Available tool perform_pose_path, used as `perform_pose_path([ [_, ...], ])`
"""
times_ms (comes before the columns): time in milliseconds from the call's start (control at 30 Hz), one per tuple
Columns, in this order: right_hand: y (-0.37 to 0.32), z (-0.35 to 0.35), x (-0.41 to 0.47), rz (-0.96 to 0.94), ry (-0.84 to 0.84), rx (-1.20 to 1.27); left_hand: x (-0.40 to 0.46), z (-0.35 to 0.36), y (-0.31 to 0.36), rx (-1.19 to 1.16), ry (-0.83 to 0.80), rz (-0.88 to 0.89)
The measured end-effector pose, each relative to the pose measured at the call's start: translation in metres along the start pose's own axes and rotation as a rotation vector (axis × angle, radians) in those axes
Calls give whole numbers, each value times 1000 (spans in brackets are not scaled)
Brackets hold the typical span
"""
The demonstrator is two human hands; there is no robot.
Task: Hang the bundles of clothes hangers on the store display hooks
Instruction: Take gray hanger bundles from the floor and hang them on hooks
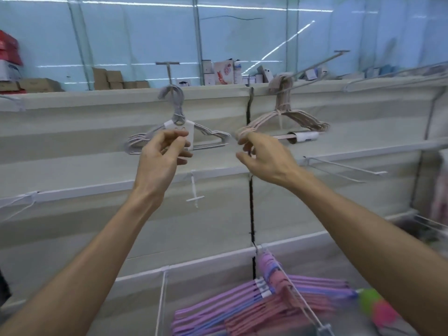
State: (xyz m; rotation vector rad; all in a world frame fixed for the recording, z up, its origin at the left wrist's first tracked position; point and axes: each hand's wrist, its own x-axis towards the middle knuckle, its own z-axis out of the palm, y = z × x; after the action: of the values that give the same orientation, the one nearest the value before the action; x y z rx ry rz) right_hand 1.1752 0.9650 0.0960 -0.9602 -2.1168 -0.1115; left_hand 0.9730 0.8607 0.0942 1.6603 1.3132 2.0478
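Nearest, low right: a bundle of purple, blue and pink hangers (278, 304) hangs on a lower display hook (294, 289), its shoulders spreading left and right beneath the wire. A green and pink item (378, 309) lies just right of it; too blurred to tell what it is.

Both bare forearms reach up and forward.

Left hand (161, 156): grip clamped, thumb and fingers pinching the white tag (188, 132) on the grey hanger bundle (206, 139). That bundle hangs from an upper hook (169, 73) at the top rail.

Right hand (261, 158): fingers curled round the left shoulder tip of the pink-beige hanger bundle (303, 120). This bundle hangs on the neighbouring long hook (320, 63), to the right of the black upright slot (249, 112). A white label roll (304, 137) sits on its bottom bar.

Bare hooks (346, 169) project from the panel mid-right.

Farthest: cardboard boxes (106, 78) and small product boxes (223, 71) on the top shelf (109, 93), against a pale blue wall.
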Motion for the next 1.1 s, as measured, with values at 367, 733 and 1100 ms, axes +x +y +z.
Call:
perform_pose_path([
  [367, 64, -74, -159, 252, 93, -86, -86, 125, 13, -410, -345, -11],
  [733, 138, -149, -279, 552, 135, -251, -153, 274, 19, -592, -664, -93],
  [1100, 250, -212, -376, 792, 152, -368, -204, 435, 28, -664, -859, -152],
])
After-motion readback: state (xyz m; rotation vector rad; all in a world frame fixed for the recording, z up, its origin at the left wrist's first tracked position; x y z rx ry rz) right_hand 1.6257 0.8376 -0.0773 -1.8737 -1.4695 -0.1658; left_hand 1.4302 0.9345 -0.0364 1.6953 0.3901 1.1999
